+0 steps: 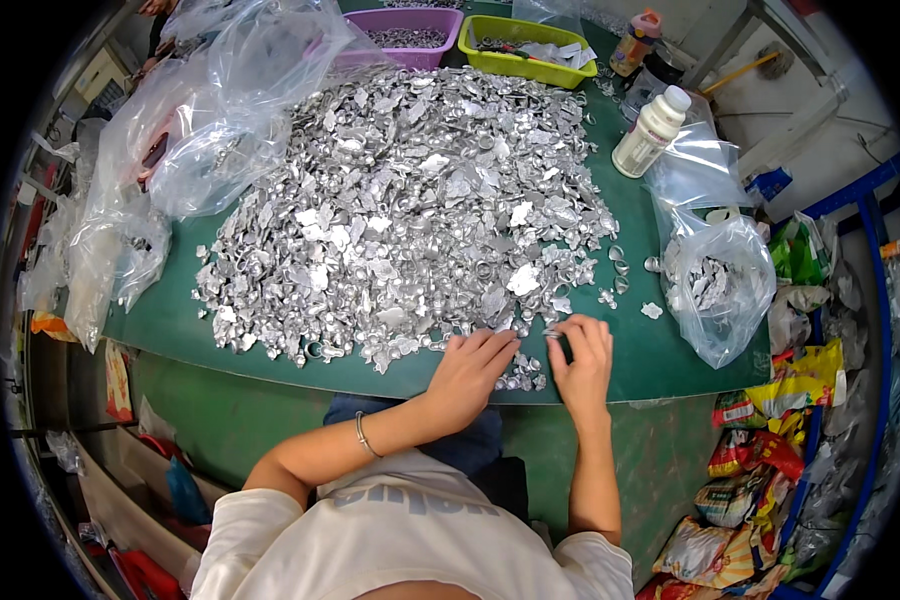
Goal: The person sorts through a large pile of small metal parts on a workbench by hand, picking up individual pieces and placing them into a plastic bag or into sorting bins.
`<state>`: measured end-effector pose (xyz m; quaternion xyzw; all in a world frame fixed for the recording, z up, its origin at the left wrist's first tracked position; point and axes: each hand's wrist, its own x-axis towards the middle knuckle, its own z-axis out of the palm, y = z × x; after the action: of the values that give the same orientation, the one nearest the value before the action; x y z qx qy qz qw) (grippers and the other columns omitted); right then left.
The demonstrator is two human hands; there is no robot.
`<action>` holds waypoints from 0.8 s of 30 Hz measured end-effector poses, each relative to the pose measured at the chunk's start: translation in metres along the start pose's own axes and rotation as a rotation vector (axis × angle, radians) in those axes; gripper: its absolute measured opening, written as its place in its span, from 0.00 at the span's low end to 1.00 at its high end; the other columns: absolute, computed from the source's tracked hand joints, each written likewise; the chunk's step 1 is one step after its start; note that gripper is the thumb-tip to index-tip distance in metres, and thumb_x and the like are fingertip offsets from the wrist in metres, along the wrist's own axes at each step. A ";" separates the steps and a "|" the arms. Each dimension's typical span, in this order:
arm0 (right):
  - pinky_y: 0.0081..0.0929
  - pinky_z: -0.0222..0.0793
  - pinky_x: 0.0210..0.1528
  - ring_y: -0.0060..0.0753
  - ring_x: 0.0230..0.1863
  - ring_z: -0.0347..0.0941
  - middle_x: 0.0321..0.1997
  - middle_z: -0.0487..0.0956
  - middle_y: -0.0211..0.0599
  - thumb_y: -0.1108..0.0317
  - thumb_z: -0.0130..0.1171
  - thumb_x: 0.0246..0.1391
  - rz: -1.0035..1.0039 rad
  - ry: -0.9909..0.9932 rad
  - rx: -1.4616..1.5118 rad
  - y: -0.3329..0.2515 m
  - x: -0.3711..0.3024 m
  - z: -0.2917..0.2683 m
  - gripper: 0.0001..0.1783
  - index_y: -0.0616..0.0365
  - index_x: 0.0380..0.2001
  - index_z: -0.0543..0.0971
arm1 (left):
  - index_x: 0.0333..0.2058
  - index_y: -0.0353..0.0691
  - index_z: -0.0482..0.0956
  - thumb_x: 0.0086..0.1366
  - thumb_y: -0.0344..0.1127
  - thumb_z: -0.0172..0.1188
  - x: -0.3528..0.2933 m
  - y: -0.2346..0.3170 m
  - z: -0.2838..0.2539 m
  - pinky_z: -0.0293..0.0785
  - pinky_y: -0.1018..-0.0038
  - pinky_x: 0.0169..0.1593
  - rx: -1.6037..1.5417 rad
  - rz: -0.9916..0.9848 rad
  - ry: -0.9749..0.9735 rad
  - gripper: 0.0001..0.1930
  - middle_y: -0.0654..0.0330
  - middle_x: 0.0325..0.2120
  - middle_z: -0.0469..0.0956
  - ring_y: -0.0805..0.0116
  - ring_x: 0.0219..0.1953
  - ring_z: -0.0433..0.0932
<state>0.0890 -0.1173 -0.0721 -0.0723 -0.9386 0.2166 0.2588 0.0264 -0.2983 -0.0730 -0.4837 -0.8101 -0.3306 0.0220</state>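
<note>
A wide heap of small silvery metal pieces covers much of the green tabletop. At its near edge my left hand lies with its fingers stretched out, the tips touching pieces there. Just to the right, my right hand has thumb and forefinger brought close together on a small silvery metal piece. Between the two hands, near the table's front edge, sits a little cluster of metal pieces. A few loose ones, such as a flat piece, lie right of my right hand.
Clear plastic bags crowd the left side. A plastic bag of metal pieces rests at the right, below a white bottle. A purple basin and a yellow-green basin stand at the back. Colourful packages hang lower right.
</note>
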 end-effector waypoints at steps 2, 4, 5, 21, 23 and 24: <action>0.33 0.60 0.37 0.39 0.37 0.66 0.35 0.72 0.34 0.75 0.62 0.40 0.053 0.023 -0.067 0.009 -0.002 -0.007 0.10 0.58 0.29 0.76 | 0.45 0.36 0.72 0.47 0.20 0.51 0.002 0.002 -0.001 0.60 0.67 0.44 0.017 -0.002 -0.045 0.22 0.57 0.47 0.70 0.60 0.46 0.68; 0.35 0.62 0.40 0.42 0.38 0.66 0.38 0.73 0.38 0.77 0.60 0.42 0.129 -0.024 0.073 0.010 -0.003 -0.012 0.11 0.61 0.33 0.76 | 0.45 0.36 0.72 0.46 0.19 0.50 0.002 0.003 0.000 0.60 0.67 0.44 0.003 0.004 -0.073 0.23 0.57 0.46 0.70 0.60 0.46 0.68; 0.35 0.62 0.41 0.43 0.39 0.66 0.39 0.73 0.39 0.77 0.60 0.43 0.173 -0.018 0.181 0.009 -0.003 -0.012 0.11 0.62 0.34 0.76 | 0.45 0.36 0.72 0.47 0.19 0.50 0.000 0.003 0.003 0.60 0.67 0.44 -0.021 0.012 -0.079 0.23 0.57 0.46 0.70 0.60 0.46 0.68; 0.34 0.60 0.54 0.47 0.54 0.63 0.49 0.71 0.45 0.75 0.56 0.48 0.053 -0.282 0.365 -0.011 -0.018 -0.009 0.16 0.64 0.43 0.74 | 0.47 0.34 0.71 0.64 0.26 0.49 -0.030 0.032 -0.015 0.70 0.70 0.40 -0.899 -0.449 -0.576 0.13 0.54 0.39 0.74 0.64 0.39 0.74; 0.36 0.57 0.56 0.48 0.56 0.62 0.51 0.69 0.44 0.74 0.57 0.47 0.124 -0.238 0.397 -0.019 -0.023 -0.010 0.18 0.63 0.44 0.74 | 0.50 0.33 0.68 0.66 0.30 0.48 -0.053 0.023 0.002 0.71 0.71 0.43 -1.444 -0.797 -0.721 0.15 0.52 0.41 0.75 0.66 0.40 0.75; 0.37 0.56 0.58 0.49 0.57 0.61 0.52 0.69 0.44 0.74 0.58 0.46 0.161 -0.215 0.413 -0.024 -0.024 -0.010 0.19 0.63 0.45 0.74 | 0.52 0.33 0.67 0.67 0.32 0.48 -0.063 0.014 0.016 0.72 0.71 0.44 -1.717 -0.974 -0.784 0.16 0.51 0.42 0.75 0.67 0.41 0.75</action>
<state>0.1142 -0.1410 -0.0651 -0.0690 -0.8878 0.4301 0.1485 0.0754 -0.3330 -0.1006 -0.0334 -0.3620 -0.5860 -0.7242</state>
